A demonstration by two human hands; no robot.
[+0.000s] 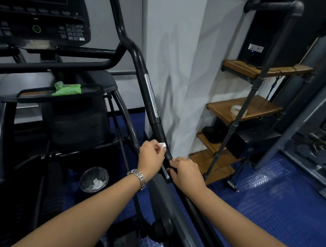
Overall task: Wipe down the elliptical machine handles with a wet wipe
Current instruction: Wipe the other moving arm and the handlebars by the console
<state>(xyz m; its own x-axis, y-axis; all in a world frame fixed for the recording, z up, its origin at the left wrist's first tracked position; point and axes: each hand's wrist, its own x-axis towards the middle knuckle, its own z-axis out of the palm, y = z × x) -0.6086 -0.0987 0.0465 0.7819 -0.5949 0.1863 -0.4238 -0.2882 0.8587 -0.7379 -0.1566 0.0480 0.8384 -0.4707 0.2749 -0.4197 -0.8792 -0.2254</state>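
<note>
Below, bin (85,173) holding crumpled wipes (97,184)

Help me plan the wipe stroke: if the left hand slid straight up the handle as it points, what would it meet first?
Probably the silver sensor strip on the handle, above the left hand holding the wipe.

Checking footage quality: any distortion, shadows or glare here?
Head view: wide-angle lens bends the shelf posts at the edges; soft shadows streak the white pillar; a glint runs along the handle sensor strip; both hands, left and right, look sharp.

Blue floor (266,210), wooden shelves (242,109)
</note>
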